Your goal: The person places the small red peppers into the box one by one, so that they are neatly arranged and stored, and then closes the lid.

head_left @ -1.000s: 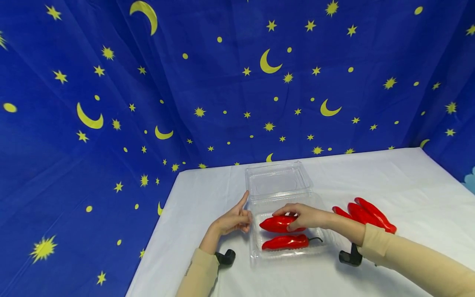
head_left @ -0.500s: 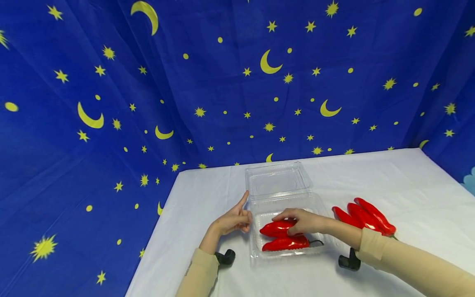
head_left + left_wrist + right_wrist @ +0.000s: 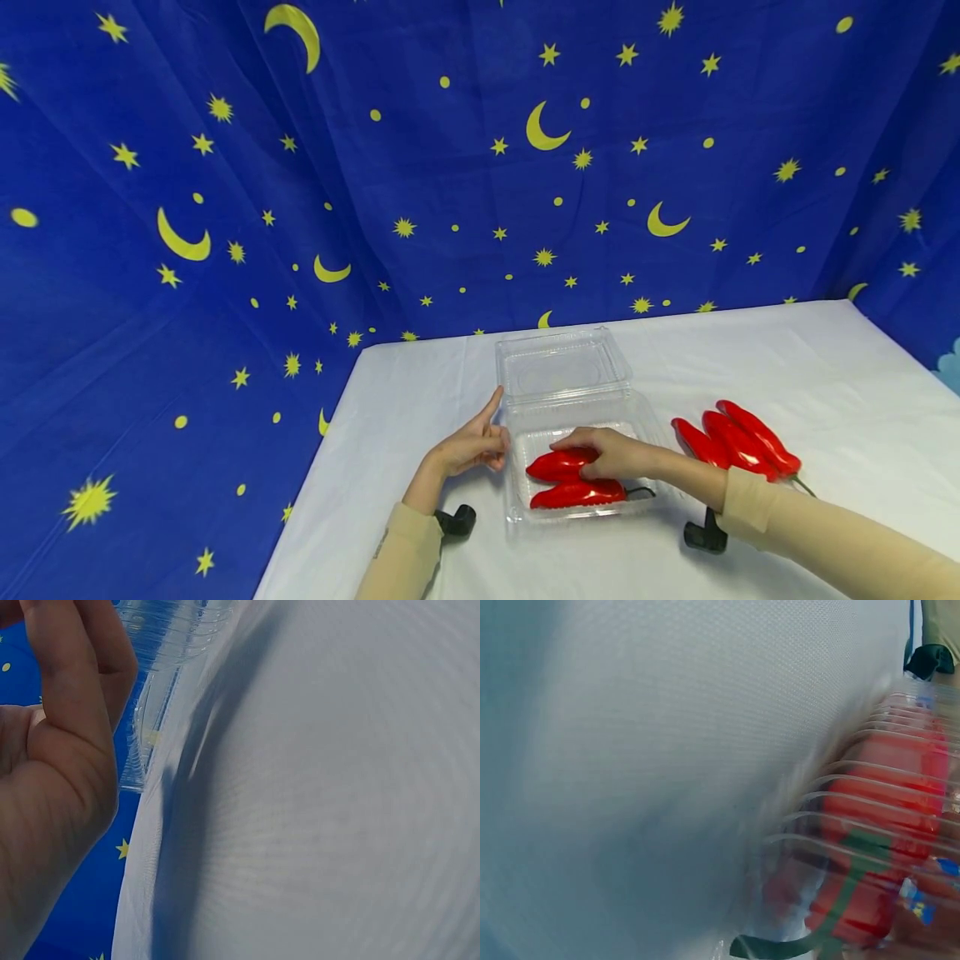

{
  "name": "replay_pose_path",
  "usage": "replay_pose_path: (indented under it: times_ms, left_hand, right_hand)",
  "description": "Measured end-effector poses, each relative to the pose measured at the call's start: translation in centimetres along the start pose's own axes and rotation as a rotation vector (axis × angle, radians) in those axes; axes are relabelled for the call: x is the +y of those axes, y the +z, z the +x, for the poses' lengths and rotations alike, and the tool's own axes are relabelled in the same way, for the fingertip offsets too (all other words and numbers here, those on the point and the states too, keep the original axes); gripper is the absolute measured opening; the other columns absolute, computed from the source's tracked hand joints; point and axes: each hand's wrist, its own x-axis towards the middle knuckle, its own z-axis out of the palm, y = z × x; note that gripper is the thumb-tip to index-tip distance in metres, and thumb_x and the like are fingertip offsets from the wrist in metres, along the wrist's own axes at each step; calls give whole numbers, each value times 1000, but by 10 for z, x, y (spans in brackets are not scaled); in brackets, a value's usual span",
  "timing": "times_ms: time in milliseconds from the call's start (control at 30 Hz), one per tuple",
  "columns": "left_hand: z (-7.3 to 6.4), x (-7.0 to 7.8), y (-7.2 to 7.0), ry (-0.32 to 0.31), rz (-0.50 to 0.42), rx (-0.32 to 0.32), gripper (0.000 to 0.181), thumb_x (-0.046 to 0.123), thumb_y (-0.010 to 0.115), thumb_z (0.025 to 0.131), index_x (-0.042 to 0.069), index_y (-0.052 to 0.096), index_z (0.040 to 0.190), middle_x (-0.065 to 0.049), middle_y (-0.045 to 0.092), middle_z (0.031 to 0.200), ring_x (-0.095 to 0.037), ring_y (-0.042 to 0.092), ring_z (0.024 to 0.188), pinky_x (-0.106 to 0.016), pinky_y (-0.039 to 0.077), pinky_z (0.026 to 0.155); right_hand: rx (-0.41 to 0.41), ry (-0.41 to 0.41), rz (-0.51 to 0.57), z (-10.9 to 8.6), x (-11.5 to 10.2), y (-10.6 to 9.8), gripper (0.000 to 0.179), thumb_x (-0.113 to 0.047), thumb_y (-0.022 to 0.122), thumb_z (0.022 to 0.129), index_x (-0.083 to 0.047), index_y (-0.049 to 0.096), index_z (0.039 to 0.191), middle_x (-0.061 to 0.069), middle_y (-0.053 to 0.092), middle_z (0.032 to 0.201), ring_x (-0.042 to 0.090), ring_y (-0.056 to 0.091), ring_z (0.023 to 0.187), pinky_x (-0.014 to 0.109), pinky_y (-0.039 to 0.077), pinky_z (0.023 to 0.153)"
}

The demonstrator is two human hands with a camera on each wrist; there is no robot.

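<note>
In the head view, a clear plastic clamshell container (image 3: 570,515) stands with its lid (image 3: 562,362) folded back. My right hand (image 3: 618,454) reaches inside and grips a red pepper (image 3: 551,467), thumb on the near side and fingers on the far side. Right against it, nearer me, lies a second red pepper (image 3: 577,493) with a dark stem, seen through the ribbed wall in the right wrist view. My left hand (image 3: 468,446) is at the container's left rim, one finger straight and the others curled; I cannot tell whether they pinch the rim.
Three more red peppers (image 3: 738,442) lie side by side on the white tablecloth (image 3: 825,358), right of the container and beyond my right forearm. A blue curtain (image 3: 450,167) with yellow stars and moons hangs behind and to the left. Black wrist mounts (image 3: 705,533) sit under both wrists.
My right hand has drawn the gripped pepper slightly toward me, closing the gap to the nearer pepper. My left hand and the container have stayed put.
</note>
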Motion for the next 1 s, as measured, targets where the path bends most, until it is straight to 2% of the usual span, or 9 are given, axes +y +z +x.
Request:
replay_pose_path:
  times_ms: [267, 467, 700, 1000]
  left_hand:
    - [1, -2, 0, -4, -5, 7, 98, -8, 50, 86, 30, -15, 150, 0, 54, 74, -9, 58, 59, -20, 52, 55]
    - [1, -2, 1, -2, -8, 3, 98, -10, 49, 87, 30, -15, 150, 0, 54, 73, -9, 58, 58, -20, 51, 55]
    - [0, 0, 1, 0, -11, -1, 97, -9, 49, 88, 30, -15, 150, 0, 55, 74, -9, 58, 59, -20, 52, 56]
    - [1, -1, 0, 0, -16, 1, 98, -9, 49, 87, 28, -16, 150, 0, 54, 74, -9, 58, 59, -20, 52, 56]
  right_hand:
    - [2, -32, -34, 0, -2, -2, 46, -2, 66, 81, -4, 59, 126, 5, 59, 114, 23, 53, 102, 45, 44, 90]
    - [29, -90, -69, 0, -3, -6, 44, -10, 68, 83, -4, 60, 126, 10, 60, 118, 28, 54, 107, 49, 46, 92]
    - [25, -81, -18, -2, -7, -11, 44, -14, 68, 85, -5, 59, 127, 13, 58, 122, 31, 54, 110, 50, 46, 92]
    - [20, -93, 30, -10, -22, -14, 44, -20, 71, 83, -11, 61, 125, 10, 58, 120, 31, 53, 111, 53, 44, 93]
